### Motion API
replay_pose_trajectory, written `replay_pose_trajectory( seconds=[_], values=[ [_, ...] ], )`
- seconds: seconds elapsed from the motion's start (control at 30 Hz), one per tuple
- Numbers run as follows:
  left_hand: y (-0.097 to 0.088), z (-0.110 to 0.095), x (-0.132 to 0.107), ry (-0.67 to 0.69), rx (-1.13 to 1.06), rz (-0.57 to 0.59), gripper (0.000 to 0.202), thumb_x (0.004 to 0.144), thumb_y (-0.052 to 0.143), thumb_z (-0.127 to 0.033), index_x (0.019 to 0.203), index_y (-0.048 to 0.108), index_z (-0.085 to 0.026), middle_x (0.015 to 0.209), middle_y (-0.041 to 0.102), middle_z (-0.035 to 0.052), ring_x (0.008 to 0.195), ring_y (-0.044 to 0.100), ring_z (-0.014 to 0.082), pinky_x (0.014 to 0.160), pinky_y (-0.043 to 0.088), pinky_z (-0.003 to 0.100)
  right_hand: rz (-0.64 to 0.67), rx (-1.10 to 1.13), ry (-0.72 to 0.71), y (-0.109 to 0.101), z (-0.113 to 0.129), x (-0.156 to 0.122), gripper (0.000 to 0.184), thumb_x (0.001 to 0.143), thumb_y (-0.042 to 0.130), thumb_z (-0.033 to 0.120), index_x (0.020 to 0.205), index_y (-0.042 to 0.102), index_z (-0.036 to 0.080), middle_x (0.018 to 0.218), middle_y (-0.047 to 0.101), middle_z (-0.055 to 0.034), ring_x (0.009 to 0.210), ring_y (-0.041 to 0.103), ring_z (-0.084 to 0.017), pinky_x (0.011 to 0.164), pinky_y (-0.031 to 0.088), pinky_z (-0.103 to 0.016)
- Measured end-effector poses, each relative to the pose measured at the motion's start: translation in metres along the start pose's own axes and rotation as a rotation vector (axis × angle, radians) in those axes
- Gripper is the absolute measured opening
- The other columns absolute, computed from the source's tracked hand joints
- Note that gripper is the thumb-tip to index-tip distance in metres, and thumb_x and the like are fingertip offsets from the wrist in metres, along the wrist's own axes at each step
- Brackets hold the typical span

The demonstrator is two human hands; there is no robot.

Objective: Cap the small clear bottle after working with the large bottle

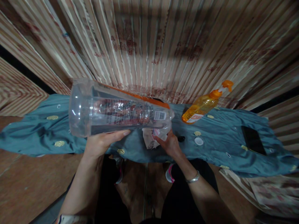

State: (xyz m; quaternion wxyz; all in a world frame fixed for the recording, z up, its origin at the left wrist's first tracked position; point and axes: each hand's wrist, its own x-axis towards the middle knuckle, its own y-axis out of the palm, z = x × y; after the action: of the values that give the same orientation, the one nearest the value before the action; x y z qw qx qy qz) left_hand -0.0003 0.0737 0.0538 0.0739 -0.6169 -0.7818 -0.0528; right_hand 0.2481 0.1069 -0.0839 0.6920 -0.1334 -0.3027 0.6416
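Note:
A large clear plastic bottle (121, 113) with a printed label lies tipped on its side in the air, its narrow end toward the right. My left hand (100, 141) is closed around its underside near the wide base, most fingers hidden behind it. My right hand (169, 143) grips a small clear plastic bottle (165, 129), just below the big bottle's narrow end. Whether the two mouths touch, I cannot tell. Behind the small bottle shows a crumpled pale wrapper or paper (149, 140). Beside my right hand lie a small black piece (181, 138) and a round white cap (198, 141).
A pump bottle (201, 107) with amber liquid and an orange head stands at the right. Farther right lies a dark phone (253, 140). All rest on a narrow surface under a teal cloth (224, 155). A pleated patterned curtain (149, 46) hangs directly behind.

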Motion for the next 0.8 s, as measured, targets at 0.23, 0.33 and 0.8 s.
replay_pose_trajectory(
  seconds=[0.23,0.33,0.8],
  values=[
    [-0.0014,0.0001,0.0001,0.004,-0.006,0.008,0.029,0.053,0.090,-0.034,0.078,0.081,-0.020,0.088,0.080,0.0058,0.085,0.075,0.0256,0.095,0.058,0.045,-0.010,-0.002,-0.016,0.0012,-0.0015,-0.0005,0.061,0.078,0.072,0.048,0.123,0.052,0.013,0.108,0.074,-0.0189,0.097,0.073,-0.034,0.081,0.060,-0.046],
    [-0.0026,0.0011,0.0014,0.011,-0.003,0.004,0.030,0.053,0.090,-0.033,0.079,0.081,-0.021,0.091,0.080,0.0046,0.088,0.075,0.0251,0.096,0.058,0.043,-0.019,0.003,-0.025,0.0018,-0.0020,-0.0005,0.059,0.078,0.072,0.047,0.122,0.053,0.014,0.107,0.074,-0.0180,0.096,0.073,-0.033,0.081,0.060,-0.045],
    [0.0015,-0.0075,-0.0029,-0.063,-0.017,-0.006,0.025,0.054,0.088,-0.026,0.075,0.080,-0.018,0.087,0.080,0.0068,0.085,0.075,0.0253,0.092,0.059,0.043,-0.024,-0.005,-0.035,0.0020,-0.0022,-0.0013,0.057,0.079,0.071,0.047,0.123,0.053,0.015,0.109,0.074,-0.0174,0.098,0.073,-0.033,0.082,0.059,-0.046]
  ],
)
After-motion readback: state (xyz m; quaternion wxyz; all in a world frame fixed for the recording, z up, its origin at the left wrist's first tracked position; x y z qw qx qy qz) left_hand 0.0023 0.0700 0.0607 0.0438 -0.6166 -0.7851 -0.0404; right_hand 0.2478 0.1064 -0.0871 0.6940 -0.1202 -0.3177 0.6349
